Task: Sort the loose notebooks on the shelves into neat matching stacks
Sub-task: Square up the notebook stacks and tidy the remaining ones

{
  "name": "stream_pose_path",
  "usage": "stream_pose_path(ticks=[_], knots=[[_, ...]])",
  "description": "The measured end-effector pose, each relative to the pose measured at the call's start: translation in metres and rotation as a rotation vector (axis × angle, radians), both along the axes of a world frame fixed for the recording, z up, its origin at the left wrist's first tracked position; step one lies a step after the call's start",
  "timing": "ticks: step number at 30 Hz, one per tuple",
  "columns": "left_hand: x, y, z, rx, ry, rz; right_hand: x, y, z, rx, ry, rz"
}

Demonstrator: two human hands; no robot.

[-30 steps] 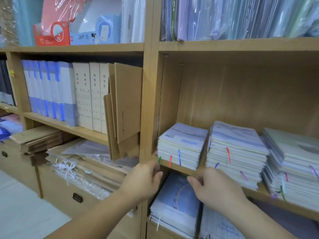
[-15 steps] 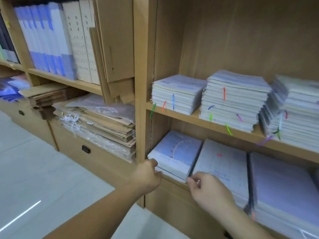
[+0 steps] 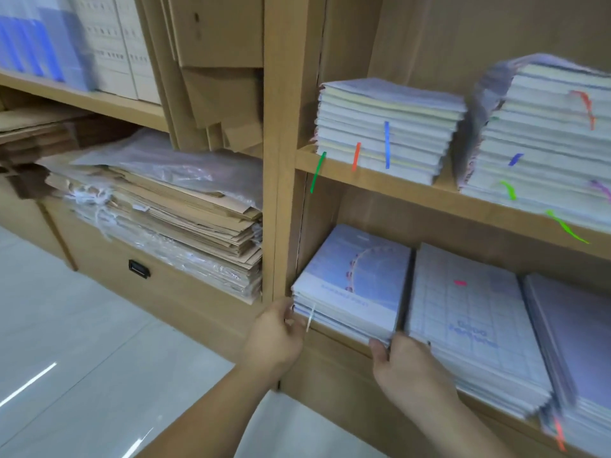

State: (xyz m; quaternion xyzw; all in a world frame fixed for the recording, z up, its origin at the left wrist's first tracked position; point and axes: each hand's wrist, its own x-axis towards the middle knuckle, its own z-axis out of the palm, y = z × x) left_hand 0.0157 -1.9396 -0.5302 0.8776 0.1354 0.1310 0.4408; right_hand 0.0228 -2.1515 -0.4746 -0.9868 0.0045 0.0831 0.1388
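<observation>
Two hands (image 3: 274, 338) (image 3: 408, 368) grip flat stack (image 3: 357, 282) — lengthwise into shelf (image 3: 337, 343).

You've got light-wood shelving (image 3: 277, 160) w/ a thick upright running top to bottom & a plain wood back panel (image 3: 463, 38) in the far right bay. Left bay: pale file boxes (image 3: 122, 44) up top, a stack of flat brown cardboard (image 3: 185, 226) partly in clear plastic below, over a base drawer (image 3: 99, 259) w/ a dark recessed handle (image 3: 139, 268). The floor (image 3: 82, 325) near left is pale glossy tile w/ bright light streaks (image 3: 28, 385) reflected on it.
</observation>
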Motion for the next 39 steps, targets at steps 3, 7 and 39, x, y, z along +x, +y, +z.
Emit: stream_pose_path(ticks=[3, 7, 39], knots=[[0.013, 0.006, -0.006, -0.009, -0.001, -0.007, 0.003, 0.001, -0.008, 0.021, -0.005, -0.037], [0.020, 0.010, -0.020, -0.035, 0.015, -0.040, 0.003, 0.000, -0.015, 0.031, -0.025, -0.053], [0.023, 0.010, -0.010, -0.151, -0.095, 0.033, 0.027, -0.004, -0.029, 0.099, -0.127, -0.100]])
